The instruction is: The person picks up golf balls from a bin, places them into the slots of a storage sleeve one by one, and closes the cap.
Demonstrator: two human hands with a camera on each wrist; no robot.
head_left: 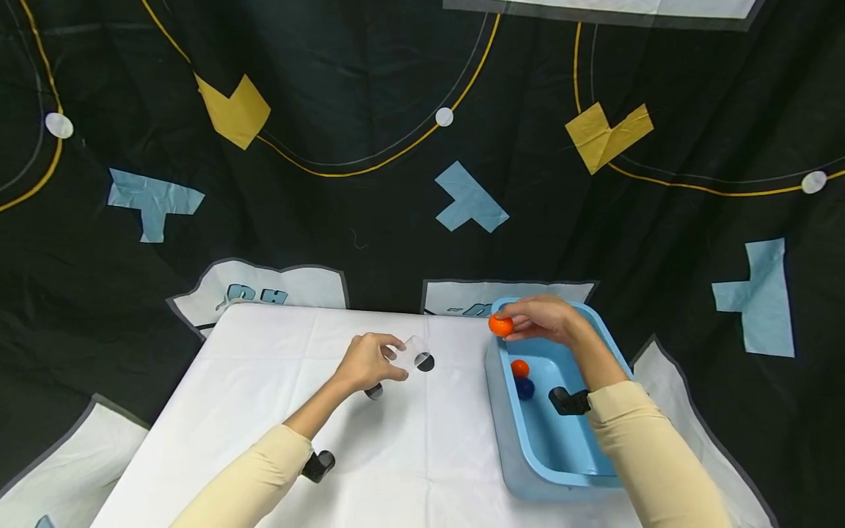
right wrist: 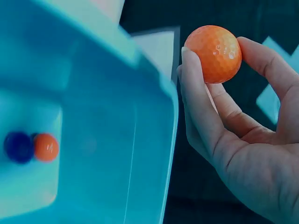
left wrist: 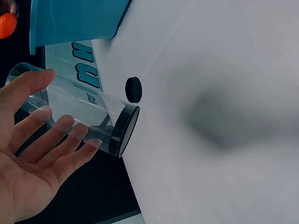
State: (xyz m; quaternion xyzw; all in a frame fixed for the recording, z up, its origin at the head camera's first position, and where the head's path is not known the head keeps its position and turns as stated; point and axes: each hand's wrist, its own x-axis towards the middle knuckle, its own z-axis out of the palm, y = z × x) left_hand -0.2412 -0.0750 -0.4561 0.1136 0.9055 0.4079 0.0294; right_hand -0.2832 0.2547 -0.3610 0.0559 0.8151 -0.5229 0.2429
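My left hand point(head_left: 371, 361) grips a clear cylinder point(head_left: 411, 352) above the white table; in the left wrist view the cylinder point(left wrist: 77, 105) lies tilted in my left hand point(left wrist: 42, 144), a black cap point(left wrist: 124, 130) on its lower end. My right hand point(head_left: 544, 320) pinches an orange ball point(head_left: 501, 325) over the far left rim of the blue bin point(head_left: 508, 411). The right wrist view shows the ball point(right wrist: 215, 54) between the thumb and fingertips of my right hand point(right wrist: 247, 126). Inside the bin, an orange ball point(head_left: 520, 368) touches a dark blue ball point(head_left: 524, 388).
A small black disc point(head_left: 425, 362) rests on the white table point(head_left: 455, 440), just beyond the cylinder; the left wrist view shows this disc point(left wrist: 133, 89) too. The bin stands at the table's right side. Behind hangs a black cloth point(head_left: 356, 235) with tape pieces.
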